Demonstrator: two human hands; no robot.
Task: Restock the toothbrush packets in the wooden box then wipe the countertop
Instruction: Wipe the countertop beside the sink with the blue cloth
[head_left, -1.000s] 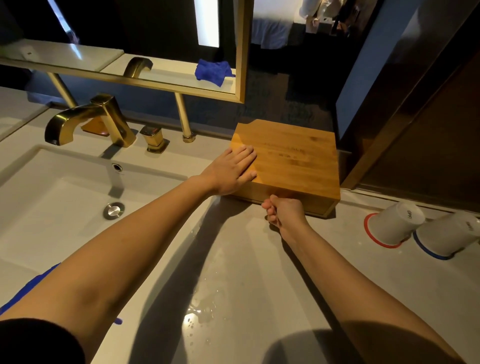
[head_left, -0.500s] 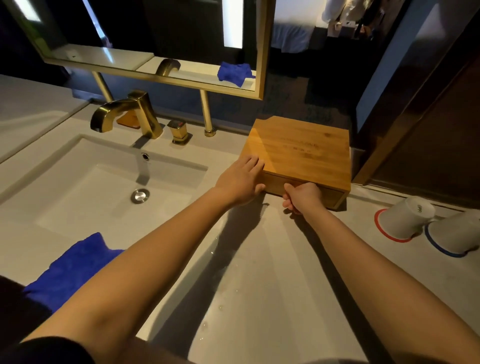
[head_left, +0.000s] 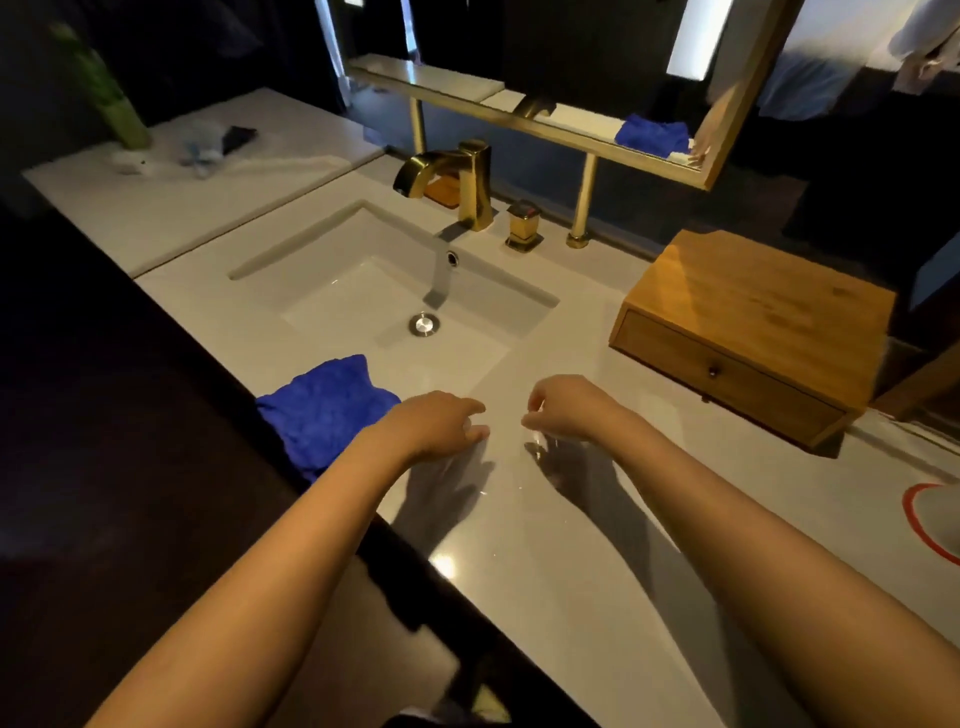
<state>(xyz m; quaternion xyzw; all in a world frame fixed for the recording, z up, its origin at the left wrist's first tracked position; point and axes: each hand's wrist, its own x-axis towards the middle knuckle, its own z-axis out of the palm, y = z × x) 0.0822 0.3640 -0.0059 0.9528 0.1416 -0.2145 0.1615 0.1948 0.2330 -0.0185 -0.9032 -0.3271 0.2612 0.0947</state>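
Note:
The wooden box (head_left: 753, 306) stands at the right back of the pale countertop (head_left: 571, 545), its drawer closed, a small dark knob on the front. A blue cloth (head_left: 322, 410) lies bunched on the counter's front edge, left of the sink. My left hand (head_left: 436, 423) hovers just right of the cloth, fingers loosely apart, holding nothing. My right hand (head_left: 563, 410) hangs beside it over the counter, fingers curled and empty. Both hands are well clear of the box. No toothbrush packets show.
A sunken white sink (head_left: 395, 301) with a gold faucet (head_left: 457, 179) and gold handle (head_left: 523, 226) lies behind my hands. A gold-framed mirror (head_left: 717, 130) stands above. A red-rimmed cup (head_left: 935, 519) sits at the right edge. Small items (head_left: 208, 145) lie on the far-left counter.
Both hands have let go of the wooden box and pulled back toward me, over the counter near the blue cloth. The view has swung left and back.

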